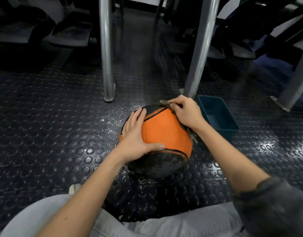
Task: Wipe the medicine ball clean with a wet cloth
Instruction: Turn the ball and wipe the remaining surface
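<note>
Head view. The medicine ball (164,129), orange with black panels, lay on the studded rubber floor (53,117) just beyond the person's knees, held between both hands. The left hand (137,134) lay flat on the ball's left side, its fingers (138,115) straight and spread, thumb along the near orange edge, gripping nothing. The right hand (186,113) pressed on the ball's far right top, its fingers (177,104) curled tightly round the cloth (165,103), part of which trailed below the wrist. A teal tub (215,117) stood just right of the ball; two metal legs (106,57) stood beyond it. Likely hazards: the floor around the ball glistened with droplets (116,115), so the round ball, steadied only by a flat palm, could roll or skid away under a hard stroke; a shove to the right could knock the tub. The near black panel looked grimy and could be missed unless the ball were turned.
</note>
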`<action>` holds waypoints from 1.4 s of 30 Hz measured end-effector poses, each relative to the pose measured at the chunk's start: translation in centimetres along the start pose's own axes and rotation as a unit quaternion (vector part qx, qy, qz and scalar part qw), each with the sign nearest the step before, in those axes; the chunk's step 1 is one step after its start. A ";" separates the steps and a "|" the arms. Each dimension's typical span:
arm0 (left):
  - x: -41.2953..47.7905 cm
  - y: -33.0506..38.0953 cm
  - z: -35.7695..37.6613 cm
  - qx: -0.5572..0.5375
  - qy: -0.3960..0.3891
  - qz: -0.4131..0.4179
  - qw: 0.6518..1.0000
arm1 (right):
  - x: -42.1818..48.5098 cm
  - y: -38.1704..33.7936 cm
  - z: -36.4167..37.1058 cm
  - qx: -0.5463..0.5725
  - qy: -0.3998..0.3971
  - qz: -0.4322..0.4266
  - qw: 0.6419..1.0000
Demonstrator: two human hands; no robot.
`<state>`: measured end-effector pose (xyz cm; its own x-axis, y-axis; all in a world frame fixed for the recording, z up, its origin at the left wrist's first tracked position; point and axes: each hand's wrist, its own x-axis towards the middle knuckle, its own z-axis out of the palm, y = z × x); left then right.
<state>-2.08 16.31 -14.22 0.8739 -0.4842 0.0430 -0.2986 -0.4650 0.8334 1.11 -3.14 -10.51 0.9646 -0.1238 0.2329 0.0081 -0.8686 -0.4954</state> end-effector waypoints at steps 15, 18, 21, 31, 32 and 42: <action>1.5 -2.0 -1.7 -0.052 -0.044 -0.021 0.997 | -11.2 2.7 2.0 0.048 0.164 -0.050 0.984; 1.3 -2.8 -2.3 -0.081 -0.032 -0.023 0.996 | -10.1 4.6 1.8 0.130 0.161 0.148 0.967; 1.0 -3.7 -2.5 -0.133 -0.006 -0.026 0.991 | -9.2 3.2 0.3 0.167 0.226 0.112 0.953; 0.9 -3.9 -1.4 -0.159 0.142 -0.030 0.977 | -9.0 4.6 1.2 0.200 0.163 0.227 0.939; 0.9 -4.2 -1.4 -0.150 0.151 -0.044 0.976 | -8.8 4.4 1.0 0.228 0.169 0.239 0.928; -0.2 -5.3 -1.6 -0.320 0.181 -0.310 0.877 | -9.3 2.2 3.2 0.421 -0.006 0.388 0.820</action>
<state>-0.07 20.02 -17.74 0.8914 0.0354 -0.4517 0.4516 0.0116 0.8921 -7.02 -2.38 -16.50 0.7682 -0.4730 -0.4315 -0.4351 0.1088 -0.8938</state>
